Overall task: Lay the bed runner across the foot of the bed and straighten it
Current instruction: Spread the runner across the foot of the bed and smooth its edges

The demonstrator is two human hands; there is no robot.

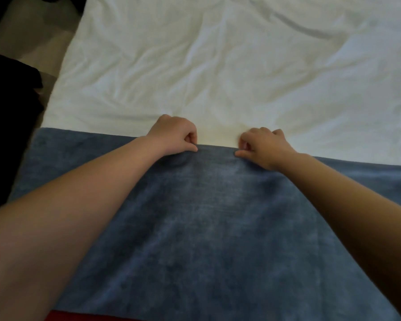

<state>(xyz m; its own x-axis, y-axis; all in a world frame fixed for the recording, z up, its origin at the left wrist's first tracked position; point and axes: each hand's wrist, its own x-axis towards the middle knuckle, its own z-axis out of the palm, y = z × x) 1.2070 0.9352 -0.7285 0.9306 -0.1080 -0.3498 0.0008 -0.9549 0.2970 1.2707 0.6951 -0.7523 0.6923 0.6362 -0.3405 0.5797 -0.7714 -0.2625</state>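
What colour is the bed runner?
Mottled denim blue, lighter in the middle; the head view shows the bed runner clearly.

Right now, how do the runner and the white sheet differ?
The blue bed runner looks thick and lies nearly smooth; the white sheet looks thin and is creased all over. The bed runner covers the near end, the white sheet the far part. Left hand and right hand each pinch the bed runner's far edge, not the white sheet.
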